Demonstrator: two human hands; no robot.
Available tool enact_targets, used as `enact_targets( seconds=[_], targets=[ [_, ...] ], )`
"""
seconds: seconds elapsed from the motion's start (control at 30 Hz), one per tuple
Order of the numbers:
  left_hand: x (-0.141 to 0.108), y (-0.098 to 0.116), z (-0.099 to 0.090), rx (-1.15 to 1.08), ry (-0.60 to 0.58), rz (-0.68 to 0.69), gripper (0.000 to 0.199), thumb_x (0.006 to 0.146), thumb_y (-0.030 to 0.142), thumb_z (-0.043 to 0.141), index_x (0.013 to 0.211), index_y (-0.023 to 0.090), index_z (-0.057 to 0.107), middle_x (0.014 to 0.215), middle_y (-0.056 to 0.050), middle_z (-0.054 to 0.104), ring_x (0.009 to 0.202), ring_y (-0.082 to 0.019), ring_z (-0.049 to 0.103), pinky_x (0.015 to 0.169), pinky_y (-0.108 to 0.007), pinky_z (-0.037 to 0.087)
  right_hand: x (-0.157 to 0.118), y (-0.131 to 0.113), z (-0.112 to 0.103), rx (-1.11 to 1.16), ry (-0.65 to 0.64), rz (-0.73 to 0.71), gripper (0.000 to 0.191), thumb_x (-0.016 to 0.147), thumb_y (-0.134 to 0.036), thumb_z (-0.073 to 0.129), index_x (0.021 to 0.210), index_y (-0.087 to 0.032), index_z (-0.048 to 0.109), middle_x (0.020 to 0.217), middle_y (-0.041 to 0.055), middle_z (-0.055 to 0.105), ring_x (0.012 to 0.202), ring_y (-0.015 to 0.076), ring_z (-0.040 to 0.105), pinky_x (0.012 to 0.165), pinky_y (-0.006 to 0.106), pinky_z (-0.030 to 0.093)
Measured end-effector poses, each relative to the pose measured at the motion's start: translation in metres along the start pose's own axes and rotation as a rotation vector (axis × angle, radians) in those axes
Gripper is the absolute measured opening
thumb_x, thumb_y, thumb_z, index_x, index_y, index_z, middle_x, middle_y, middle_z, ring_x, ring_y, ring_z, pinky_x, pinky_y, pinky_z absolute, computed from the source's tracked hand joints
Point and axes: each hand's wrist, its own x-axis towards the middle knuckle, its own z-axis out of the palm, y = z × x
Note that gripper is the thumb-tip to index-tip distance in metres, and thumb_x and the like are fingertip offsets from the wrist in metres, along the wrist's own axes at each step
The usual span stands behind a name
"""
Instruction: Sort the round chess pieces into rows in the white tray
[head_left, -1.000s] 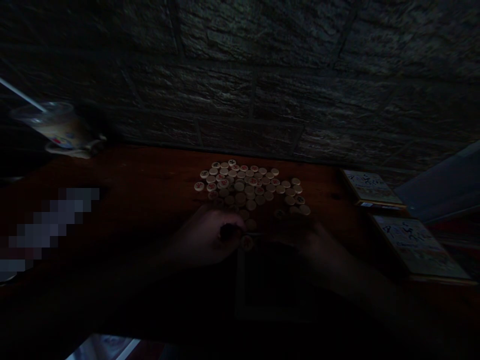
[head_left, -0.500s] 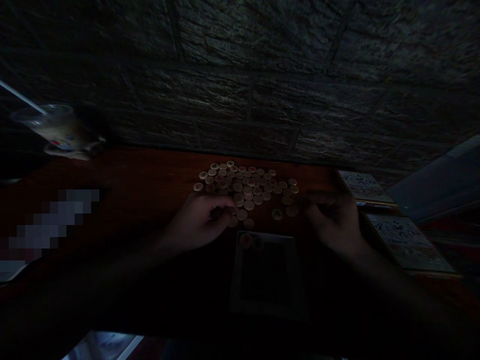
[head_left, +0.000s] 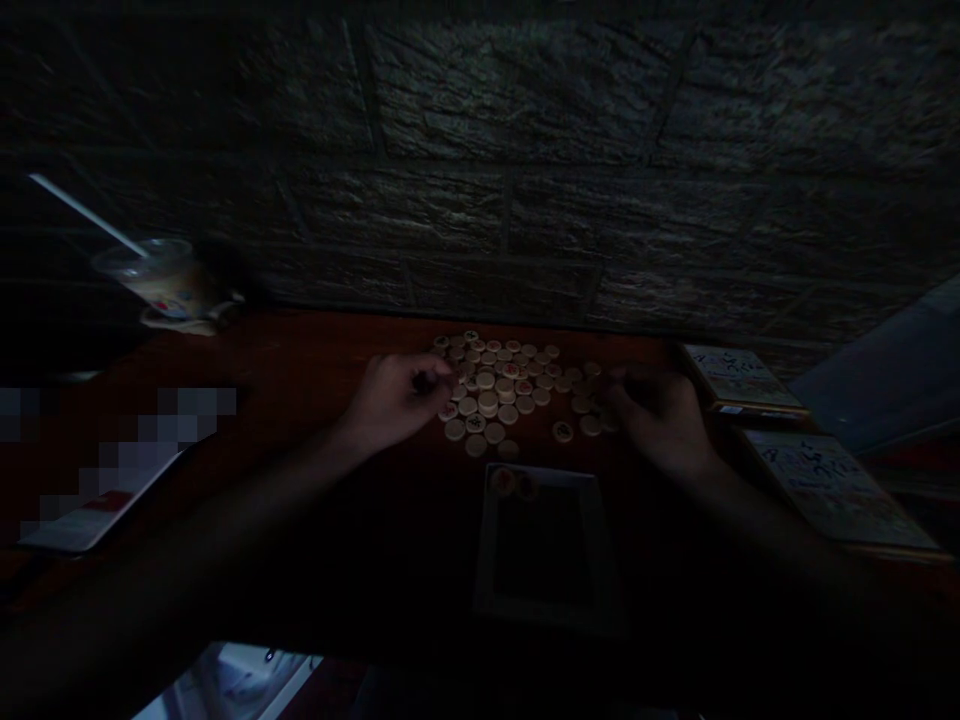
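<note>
Many round wooden Chinese chess pieces [head_left: 508, 414], some with red or dark characters, lie in a loose heap on the dark wooden table. At the heap's left edge my left hand [head_left: 401, 405] is closed, thumb and forefinger meeting against the pieces; what they hold is too dim to tell. My right hand [head_left: 660, 418] has its fingers curled together at the heap's right edge, touching or nearly touching pieces there; its fingertips are too dark to read. Nearer to me is a shallow open box [head_left: 541, 469] with two pieces, a red-marked piece [head_left: 504, 483] and a darker piece [head_left: 527, 486], in its far left corner.
Two flat printed boxes, a farther box [head_left: 742, 378] and a nearer box [head_left: 840, 485], lie at the right. A plastic cup [head_left: 169, 285] with a straw stands back left. A phone-like device [head_left: 112, 505] lies left, partly pixelated. A stone wall [head_left: 480, 200] closes the back.
My left hand has moved up along the heap's left side, uncovering front pieces. My right hand has shifted slightly toward the pieces. The view has turned a little left.
</note>
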Motion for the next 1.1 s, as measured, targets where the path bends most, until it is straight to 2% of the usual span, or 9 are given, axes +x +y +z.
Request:
enact_targets(
  seconds=[0.17,0.3,0.4,0.57,0.7,0.83,0.97,1.1],
  targets=[
    [-0.002,0.003,0.005,0.006,-0.056,0.018,0.017,0.087,0.026,0.060,0.086,0.017,0.074,0.079,-0.001,0.077,0.067,-0.013,0.068,0.063,-0.023,0.048,0.004,0.008,-0.001,-0.068,-0.005,0.011,0.020,0.086,-0.028,0.058,0.088,-0.017,0.074,0.086,0.0077,0.078,0.072,0.0218,0.073,0.063,0.031,0.054],
    [-0.004,0.004,0.007,0.007,-0.083,0.014,0.018,0.089,0.027,0.059,0.085,0.018,0.074,0.075,0.000,0.075,0.064,-0.012,0.066,0.061,-0.024,0.048,0.006,0.010,-0.001,-0.101,-0.005,0.016,0.021,0.084,-0.027,0.062,0.096,-0.016,0.077,0.093,0.0091,0.080,0.075,0.0217,0.074,0.064,0.030,0.055],
    [-0.005,0.005,0.008,0.007,-0.092,0.005,0.018,0.090,0.026,0.059,0.086,0.018,0.075,0.077,0.000,0.076,0.066,-0.012,0.067,0.062,-0.024,0.048,0.004,0.007,0.000,-0.119,-0.054,-0.007,0.020,0.084,-0.026,0.064,0.095,-0.017,0.078,0.095,0.0090,0.080,0.075,0.0212,0.074,0.065,0.030,0.056],
    [-0.006,0.010,0.009,-0.024,-0.124,0.001,0.018,0.092,0.027,0.059,0.089,0.019,0.075,0.078,0.001,0.077,0.067,-0.012,0.067,0.063,-0.024,0.048,0.000,0.002,0.003,-0.122,-0.133,-0.130,0.018,0.083,-0.022,0.067,0.097,-0.019,0.079,0.097,0.0069,0.079,0.084,0.0215,0.074,0.074,0.032,0.057],
    [-0.008,0.015,0.008,-0.034,-0.147,0.072,0.016,0.093,0.028,0.061,0.091,0.019,0.074,0.080,0.000,0.075,0.070,-0.012,0.067,0.063,-0.024,0.048,-0.002,-0.003,0.005,-0.133,-0.192,-0.279,0.023,0.085,-0.019,0.067,0.105,-0.022,0.078,0.102,0.0067,0.077,0.089,0.0211,0.073,0.078,0.034,0.058],
    [-0.008,0.016,0.010,-0.030,-0.138,0.203,0.013,0.093,0.025,0.065,0.101,0.020,0.074,0.098,-0.003,0.075,0.089,-0.016,0.069,0.078,-0.027,0.051,-0.002,-0.007,0.008,-0.127,-0.227,-0.415,0.020,0.091,-0.022,0.067,0.108,-0.020,0.077,0.103,0.0086,0.077,0.097,0.0227,0.071,0.085,0.038,0.056],
    [-0.004,0.017,0.020,-0.041,-0.109,0.301,0.020,0.097,0.027,0.062,0.113,0.022,0.072,0.113,-0.006,0.073,0.106,-0.019,0.067,0.091,-0.033,0.052,0.000,-0.011,0.016,-0.131,-0.258,-0.465,0.022,0.096,-0.021,0.060,0.113,-0.022,0.075,0.112,0.0096,0.077,0.109,0.0251,0.068,0.095,0.044,0.052],
    [0.003,0.021,0.034,0.026,-0.115,0.325,0.019,0.098,0.030,0.060,0.108,0.021,0.074,0.108,-0.006,0.075,0.106,-0.022,0.066,0.094,-0.038,0.049,0.005,-0.016,0.027,-0.145,-0.294,-0.516,0.025,0.099,-0.019,0.055,0.115,-0.023,0.074,0.115,0.0079,0.077,0.110,0.0239,0.067,0.099,0.043,0.047]
  ],
)
